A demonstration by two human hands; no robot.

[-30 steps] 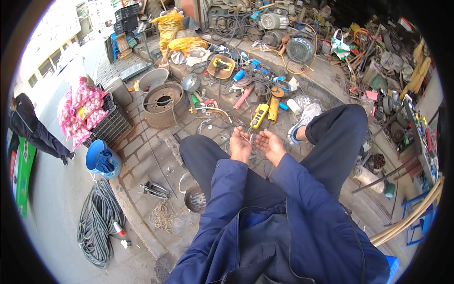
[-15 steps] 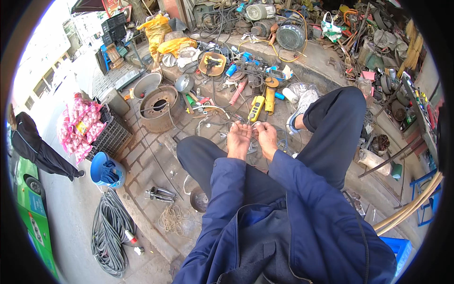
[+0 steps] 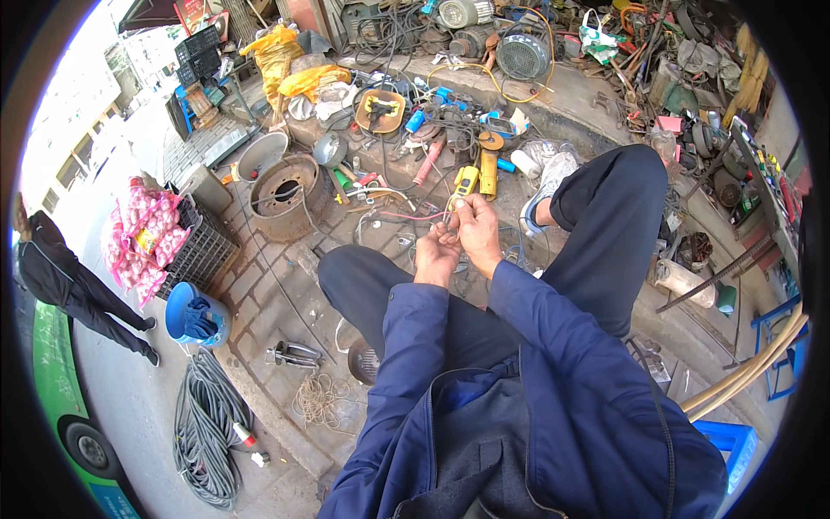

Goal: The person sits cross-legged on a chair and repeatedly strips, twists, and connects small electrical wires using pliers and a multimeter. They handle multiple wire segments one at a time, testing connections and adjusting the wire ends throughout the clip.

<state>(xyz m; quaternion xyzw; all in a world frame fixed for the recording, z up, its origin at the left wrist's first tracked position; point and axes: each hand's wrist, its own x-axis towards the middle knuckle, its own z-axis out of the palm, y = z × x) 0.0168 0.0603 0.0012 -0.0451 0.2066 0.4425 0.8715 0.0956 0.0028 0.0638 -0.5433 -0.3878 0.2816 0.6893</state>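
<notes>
My left hand [image 3: 437, 254] is closed, its fingertips pinched together in front of my knees. Just up and right of it, my right hand [image 3: 478, 232] is closed too, thumb on top. A thin reddish wire [image 3: 406, 215] runs from the left into the fingers, where both hands seem to grip it; its end is hidden. Right behind my right hand lies a yellow push-button control box [image 3: 466, 179], partly covered by the thumb. Beside the box is a yellow angle grinder [image 3: 489, 164] with a round disc end.
A rusty wheel rim [image 3: 290, 197] and a metal basin [image 3: 262, 156] stand to the left. Further left are a blue bucket [image 3: 195, 313], a black crate [image 3: 207, 245] and a coiled cable [image 3: 206, 428]. Electric motors [image 3: 522, 57] and scrap lie at the back. A person [image 3: 73, 277] walks on the road.
My right hand has risen over the lower edge of the yellow control box. My left hand has curled its fingers in. The green vehicle and the walking person at far left have shifted.
</notes>
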